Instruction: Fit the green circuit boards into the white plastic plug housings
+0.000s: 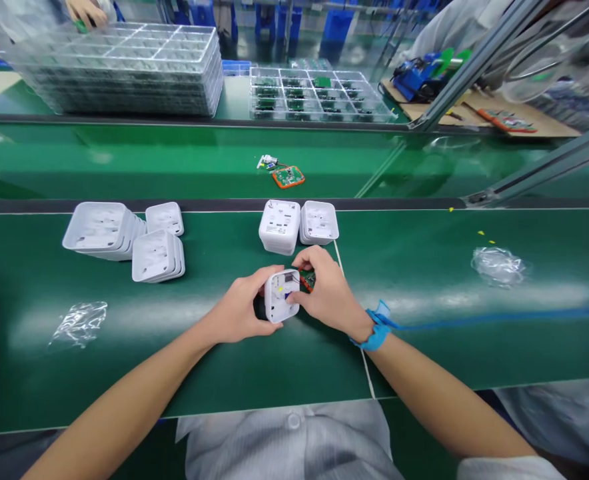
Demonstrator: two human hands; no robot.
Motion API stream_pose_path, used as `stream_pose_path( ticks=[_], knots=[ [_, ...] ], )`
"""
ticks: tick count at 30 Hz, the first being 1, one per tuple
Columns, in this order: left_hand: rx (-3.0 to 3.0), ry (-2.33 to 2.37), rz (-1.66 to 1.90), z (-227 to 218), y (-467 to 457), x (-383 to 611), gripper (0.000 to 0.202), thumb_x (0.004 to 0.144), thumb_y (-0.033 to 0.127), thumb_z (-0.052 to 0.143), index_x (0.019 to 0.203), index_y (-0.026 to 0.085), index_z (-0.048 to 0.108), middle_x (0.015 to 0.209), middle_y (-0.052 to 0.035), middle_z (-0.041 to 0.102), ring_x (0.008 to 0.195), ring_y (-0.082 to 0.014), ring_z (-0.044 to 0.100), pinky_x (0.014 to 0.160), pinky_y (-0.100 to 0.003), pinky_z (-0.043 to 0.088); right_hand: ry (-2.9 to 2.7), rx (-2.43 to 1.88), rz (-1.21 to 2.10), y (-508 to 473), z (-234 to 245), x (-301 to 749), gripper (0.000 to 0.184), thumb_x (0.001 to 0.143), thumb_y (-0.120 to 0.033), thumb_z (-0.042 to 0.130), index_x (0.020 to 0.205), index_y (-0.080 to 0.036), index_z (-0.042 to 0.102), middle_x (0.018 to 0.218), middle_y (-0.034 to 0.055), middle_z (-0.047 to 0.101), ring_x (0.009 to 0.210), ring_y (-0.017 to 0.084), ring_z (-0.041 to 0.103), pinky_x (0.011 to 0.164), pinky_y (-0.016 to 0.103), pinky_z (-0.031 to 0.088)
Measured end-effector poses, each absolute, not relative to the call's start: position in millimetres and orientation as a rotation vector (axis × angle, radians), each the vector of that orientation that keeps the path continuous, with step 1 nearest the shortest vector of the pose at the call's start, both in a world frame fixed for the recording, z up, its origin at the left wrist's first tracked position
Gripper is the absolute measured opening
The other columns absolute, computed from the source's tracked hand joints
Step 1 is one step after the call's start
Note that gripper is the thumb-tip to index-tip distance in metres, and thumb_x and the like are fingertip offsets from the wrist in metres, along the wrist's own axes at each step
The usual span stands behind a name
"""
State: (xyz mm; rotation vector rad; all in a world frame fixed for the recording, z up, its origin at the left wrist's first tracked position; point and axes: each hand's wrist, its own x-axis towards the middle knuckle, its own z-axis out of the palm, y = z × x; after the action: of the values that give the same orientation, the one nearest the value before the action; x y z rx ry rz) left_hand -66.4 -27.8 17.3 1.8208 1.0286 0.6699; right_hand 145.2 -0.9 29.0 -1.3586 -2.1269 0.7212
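Observation:
My left hand point(242, 307) grips a square white plastic housing point(277, 308) by its edges, its open inside tilted toward me. Something dark shows behind the housing, between it and my palm. Inside are a dark part and a small yellow spot. My right hand point(328, 293), with a blue wrist strap point(376, 328), pinches a small green circuit board point(308, 280) with orange edges beside the housing. The right thumb reaches to the housing's inside; fingers partly hide the board. Just beyond stand a stack of white covers point(279, 227) and a second stack of white shells point(319, 223).
More white shells point(99, 230) are stacked at left. Crumpled clear bags point(80, 325) lie left and right. Another orange-edged board point(289, 177) with wired parts lies on the green belt ahead. Beyond are clear compartment trays point(214, 73), a metal post point(467, 73) and a co-worker's hand point(87, 12).

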Motion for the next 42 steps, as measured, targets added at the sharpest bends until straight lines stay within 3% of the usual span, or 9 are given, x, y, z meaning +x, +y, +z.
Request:
stream_pose_path(
  ticks=[5,10,15,21,27,29,34,36,42],
  knots=[
    [1.911,0.988,0.623,15.5,-27.9,-68.0,0.084,0.069,0.022,0.08,0.143,0.026,0.041,0.144,-0.0079,0.056,0.124,-0.0285,0.059,0.105,-0.042,0.048,-2.488,-1.11,0.709,-5.3,30.4,164.2,0.079,0.076,-0.042,0.082,0.14,-0.022,0.041,0.128,0.0134,0.061,0.119,0.033,0.054,0.098,0.051,0.038],
    [1.802,0.953,0.66,15.8,-26.3,-70.6,0.09,0.066,0.026,0.084,0.144,0.024,0.041,0.143,-0.0103,0.055,0.122,-0.0286,0.06,0.103,-0.041,0.05,-2.725,-0.916,0.614,4.7,27.5,187.9,0.107,0.068,-0.067,0.08,0.151,-0.021,0.033,0.141,0.0184,0.053,0.129,0.039,0.047,0.102,0.057,0.036],
    [1.611,0.865,0.712,19.1,-27.8,-74.6,0.094,0.061,0.029,0.088,0.142,0.02,0.042,0.128,-0.011,0.065,0.112,-0.0274,0.065,0.098,-0.041,0.052,-2.482,-0.807,0.838,0.1,17.9,197.1,0.091,0.077,-0.061,0.076,0.149,-0.022,0.037,0.131,0.0159,0.054,0.12,0.032,0.052,0.1,0.049,0.044],
    [1.489,0.797,0.694,19.3,-28.7,-75.3,0.094,0.06,0.03,0.09,0.142,0.019,0.045,0.127,-0.0111,0.067,0.113,-0.0283,0.064,0.098,-0.042,0.05,-2.26,-0.805,0.959,-20.1,21.4,170.5,0.097,0.074,-0.061,0.078,0.152,-0.024,0.033,0.134,0.0147,0.047,0.125,0.03,0.051,0.103,0.045,0.047],
    [1.622,0.883,0.611,17.2,-30.6,-72.3,0.122,0.059,0.046,0.091,0.157,0.022,0.023,0.121,-0.0084,0.071,0.108,-0.0274,0.064,0.107,-0.049,0.038,-2.316,-0.823,0.74,-23.3,30.3,178.3,0.09,0.072,-0.043,0.082,0.149,-0.027,0.039,0.137,0.0148,0.05,0.124,0.032,0.054,0.101,0.048,0.049],
    [1.74,0.896,0.586,16.0,-32.3,-70.2,0.114,0.064,0.05,0.087,0.156,0.024,0.025,0.118,-0.0057,0.072,0.098,-0.0245,0.066,0.103,-0.046,0.039,-2.305,-0.859,0.591,-15.3,32.9,200.6,0.088,0.07,-0.045,0.081,0.147,-0.026,0.042,0.136,0.0153,0.051,0.123,0.035,0.054,0.102,0.051,0.048],
    [2.003,0.945,0.569,9.0,-34.0,-63.7,0.064,0.071,0.042,0.081,0.129,0.024,0.058,0.11,-0.0032,0.072,0.088,-0.022,0.064,0.086,-0.037,0.041,-1.947,-1.237,0.185,51.3,25.9,260.5,0.071,0.076,-0.044,0.076,0.138,-0.024,0.047,0.131,0.0148,0.054,0.116,0.033,0.058,0.096,0.052,0.05],
    [2.024,0.957,0.576,8.1,-33.7,-62.5,0.057,0.073,0.037,0.079,0.125,0.024,0.059,0.108,-0.0025,0.072,0.087,-0.0211,0.063,0.085,-0.036,0.041,-1.805,-1.37,0.091,94.1,19.5,271.4,0.06,0.08,-0.049,0.07,0.129,-0.022,0.05,0.122,0.0142,0.057,0.107,0.031,0.061,0.09,0.049,0.053],
    [2.002,0.985,0.549,15.4,-35.8,-64.1,0.053,0.072,0.026,0.078,0.121,0.024,0.059,0.109,-0.0002,0.072,0.088,-0.0193,0.063,0.088,-0.035,0.041,-1.858,-1.386,0.041,201.9,9.3,261.8,0.037,0.074,-0.049,0.071,0.096,-0.02,0.063,0.124,0.0161,0.056,0.117,0.032,0.057,0.101,0.047,0.046]
  ],
)
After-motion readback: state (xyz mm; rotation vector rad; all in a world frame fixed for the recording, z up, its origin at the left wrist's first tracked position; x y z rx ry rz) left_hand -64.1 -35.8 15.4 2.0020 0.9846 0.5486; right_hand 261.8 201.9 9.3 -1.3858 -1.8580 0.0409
